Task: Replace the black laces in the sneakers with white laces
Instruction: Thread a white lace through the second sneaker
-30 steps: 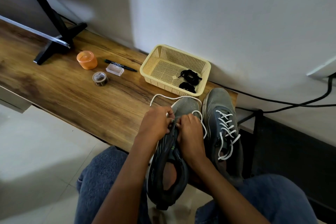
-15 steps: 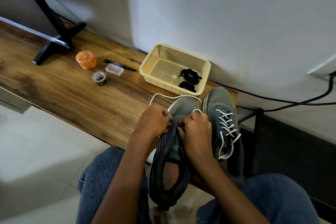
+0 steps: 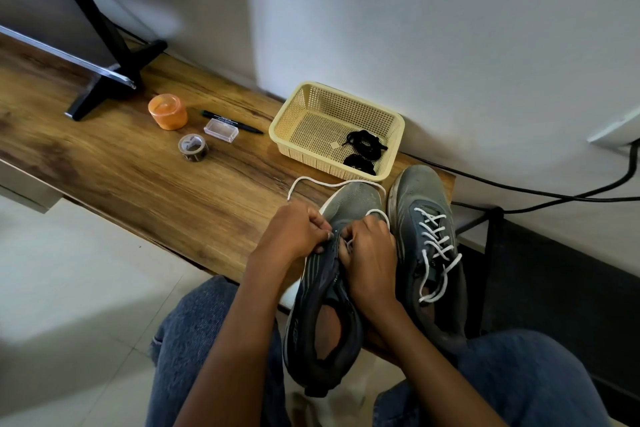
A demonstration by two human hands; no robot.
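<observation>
Both hands work at the eyelets of the left sneaker (image 3: 325, 288), which lies with its toe on the counter (image 3: 138, 184) and its heel hanging over the edge between the knees. The left hand (image 3: 294, 236) is curled and pinches the sneaker's left eyelet flap. The right hand (image 3: 372, 260) is curled too, its fingertips pinching the white lace (image 3: 332, 182) at the eyelet row. Exactly which eyelet it feeds is hidden behind the fingers.

The lace's free length loops over the toe and trails onto the counter toward the basket (image 3: 287, 121). The right sneaker (image 3: 429, 253) stands just beside, already laced in white, and the black laces (image 3: 363, 144) lie in the basket.

To do this step well, I judge the left hand should keep the flap taut and turned outward so the hole opens. The right hand should hold the lace close to its tip so it does not buckle, then draw the slack through evenly. The loose loop over the toe could twist or snag, so it should be pulled flat, and the crossing pattern matched to the finished sneaker.
</observation>
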